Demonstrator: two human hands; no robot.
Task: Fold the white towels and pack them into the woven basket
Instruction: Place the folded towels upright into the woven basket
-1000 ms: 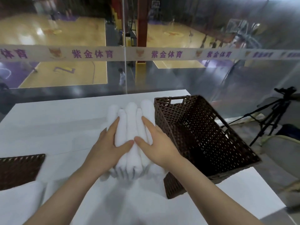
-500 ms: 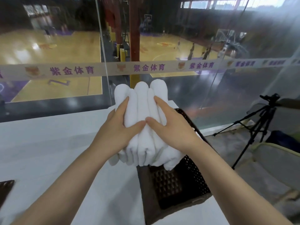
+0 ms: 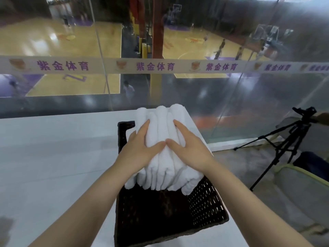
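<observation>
A bundle of several folded white towels [image 3: 162, 168] hangs over the far half of the dark brown woven basket [image 3: 204, 209], held between both hands. My left hand [image 3: 138, 150] grips the bundle's left side and my right hand [image 3: 188, 148] grips its right side; the thumbs nearly meet on top. The bundle's lower edges dip below the basket's rim. The near half of the basket's inside shows dark and holds nothing that I can see. The towels hide the basket's far end.
The basket stands on a white table [image 3: 53, 157] close to its right edge. A glass wall with a printed white band [image 3: 160, 66] runs behind the table. A black tripod [image 3: 284, 143] stands on the floor to the right.
Both hands lifted the towel bundle off the table, carried it right over the basket and lowered it towards the opening. The view turned to centre on the basket.
</observation>
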